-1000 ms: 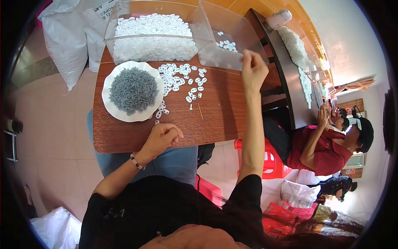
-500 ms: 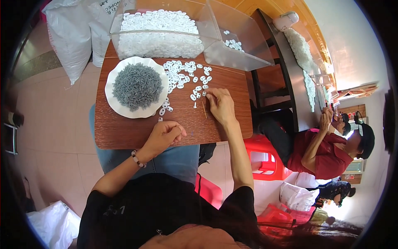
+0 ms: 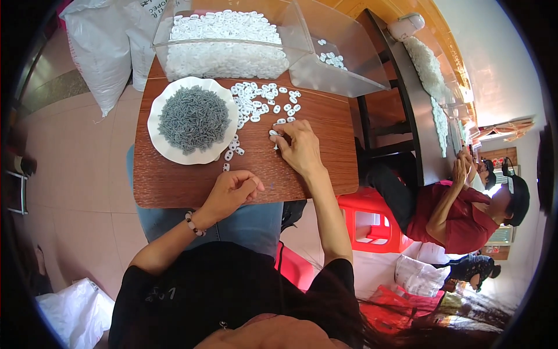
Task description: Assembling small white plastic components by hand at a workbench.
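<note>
My right hand (image 3: 301,148) reaches over the wooden table, its thumb and forefinger closed round a small white oval plastic piece with two holes (image 3: 273,133). Just below those fingertips lies a tiny white T-shaped piece (image 3: 275,147). Near the table's front edge my left hand (image 3: 231,191) is curled, thumb against fingers; whatever it may hold is hidden. More white two-holed pieces (image 3: 249,107) lie scattered beyond both hands. A white scalloped plate (image 3: 156,136) at the left carries a heap of small grey rod-like pieces (image 3: 193,119).
A clear bin (image 3: 232,47) full of white pieces stands at the table's back, beside another clear bin (image 3: 331,78) holding a few. White sacks (image 3: 96,52) stand at the far left. At the right, a co-worker in red (image 3: 447,215) sits by a dark table (image 3: 421,110) and red stool (image 3: 372,227).
My right hand has shifted left and slightly nearer, its fingertips meeting at a white oval piece. It now covers the thin golden stick. My left hand has barely moved.
</note>
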A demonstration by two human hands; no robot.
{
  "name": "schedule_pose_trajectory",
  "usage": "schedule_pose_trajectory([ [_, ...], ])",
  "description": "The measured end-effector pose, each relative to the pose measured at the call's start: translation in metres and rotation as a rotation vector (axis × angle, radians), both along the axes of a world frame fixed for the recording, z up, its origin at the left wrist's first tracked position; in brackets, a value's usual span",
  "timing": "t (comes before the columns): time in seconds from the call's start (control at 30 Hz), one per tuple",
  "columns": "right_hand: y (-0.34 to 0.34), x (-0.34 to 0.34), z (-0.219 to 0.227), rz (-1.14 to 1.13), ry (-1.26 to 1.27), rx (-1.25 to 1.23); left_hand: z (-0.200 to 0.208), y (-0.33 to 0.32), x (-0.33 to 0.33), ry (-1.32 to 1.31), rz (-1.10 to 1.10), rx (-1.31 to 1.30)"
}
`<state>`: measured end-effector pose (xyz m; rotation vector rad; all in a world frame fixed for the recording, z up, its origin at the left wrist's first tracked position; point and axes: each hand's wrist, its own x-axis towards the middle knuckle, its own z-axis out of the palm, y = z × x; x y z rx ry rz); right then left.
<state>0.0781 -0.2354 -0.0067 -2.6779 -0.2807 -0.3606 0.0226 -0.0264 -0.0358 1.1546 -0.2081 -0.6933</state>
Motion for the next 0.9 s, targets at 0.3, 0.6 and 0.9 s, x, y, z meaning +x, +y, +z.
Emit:
schedule_pose_trajectory([
  [0.3, 0.002, -0.001, 0.006, -0.021, 0.032, 0.016, -0.001, 0.001, -0.002, 0.016, 0.022, -0.033],
  [0.6, 0.011, -0.009, 0.003, 0.121, -0.026, 0.058, 0.000, -0.001, -0.003, -0.068, 0.007, 0.019],
  [0.9, 0.051, -0.006, -0.004, 0.304, 0.005, 0.062, 0.001, 0.000, 0.000, -0.146, -0.048, 0.075],
])
